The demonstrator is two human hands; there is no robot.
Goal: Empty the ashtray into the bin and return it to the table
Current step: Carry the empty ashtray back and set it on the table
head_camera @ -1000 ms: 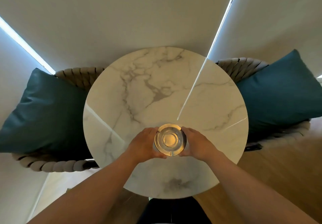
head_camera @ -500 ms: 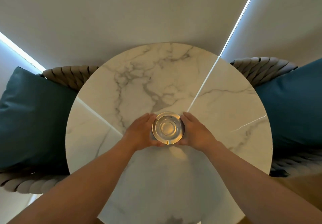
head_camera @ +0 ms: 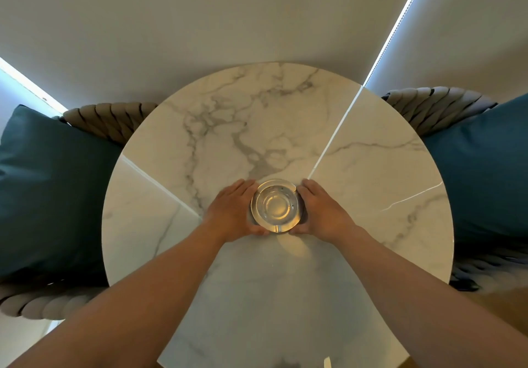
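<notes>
Right now the ashtray (head_camera: 275, 206) sits between your two hands, near the middle of the round marble bench (head_camera: 371, 173). Your left hand (head_camera: 233, 210) cups its nine o'clock side and your right hand (head_camera: 321, 210) its three o'clock side. Each grip is a loose curve, not a fist: the fingers (head_camera: 243, 186) of the left reach past the rim toward twelve o'clock, and both thumbs tuck under the near edge at about six o'clock. Palms and thumbs press against the glass, so both hands have hold of it. Whether its base rests on the marble or hangs just above it, you cannot tell; a warm patch of light lies on the marble right at its six o'clock.

Compared with a second ago, the ashtray lies farther from the bench's near edge and closer to its centre. Your hands clasp it the same way as before. The bench fills more of the view now, and the teal cushions (head_camera: 48, 193) at nine and three o'clock run off the frame's sides.
</notes>
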